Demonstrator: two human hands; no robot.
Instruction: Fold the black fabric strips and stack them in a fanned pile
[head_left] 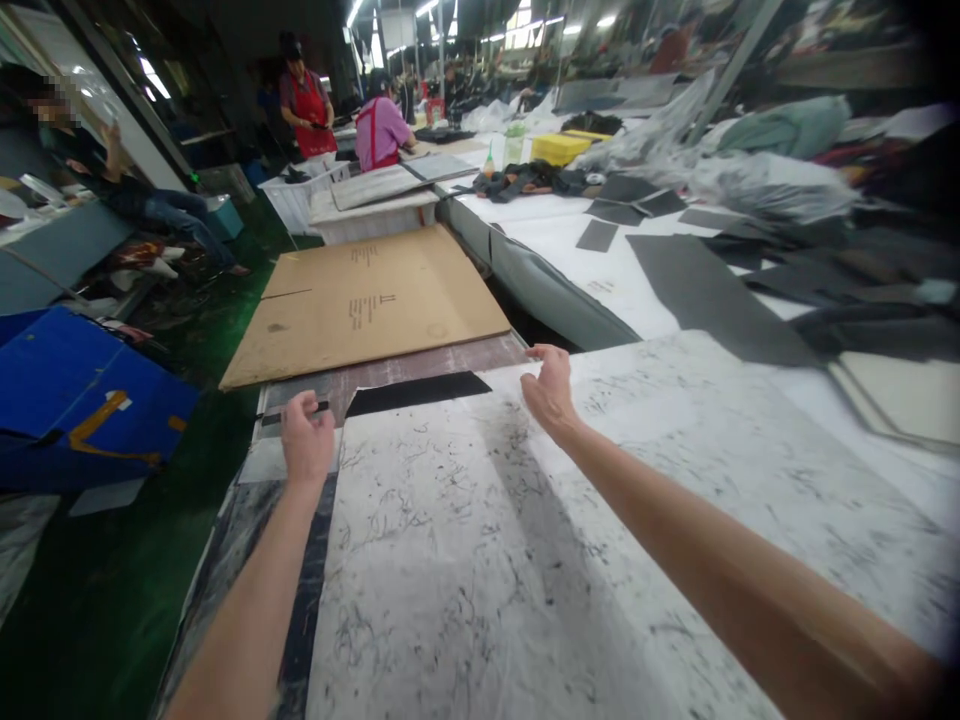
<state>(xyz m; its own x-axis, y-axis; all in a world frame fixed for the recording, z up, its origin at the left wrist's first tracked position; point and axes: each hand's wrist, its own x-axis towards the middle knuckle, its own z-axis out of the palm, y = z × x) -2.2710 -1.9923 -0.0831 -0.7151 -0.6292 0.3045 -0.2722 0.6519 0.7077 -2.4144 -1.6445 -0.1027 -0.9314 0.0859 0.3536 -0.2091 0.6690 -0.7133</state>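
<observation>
My left hand [307, 440] is over the left edge of a white sheet [420, 560] marked with dark scribbly strokes. Its fingers are curled closed; a small dark end shows beside them, and what they hold, if anything, I cannot make out. Near the sheet's far edge is my right hand [553, 390], thumb and forefinger apart, nothing visible between them. Between the hands, a flat black strip [420, 393] lies along the far edge of the sheet.
Beyond the sheet lies a large flat cardboard piece [367, 300]. Dark grey cut panels [712, 290] are spread on the white table to the right, with a yellow stack [559, 150] behind. A blue bin [82, 400] stands on the floor at left. Several people are farther back.
</observation>
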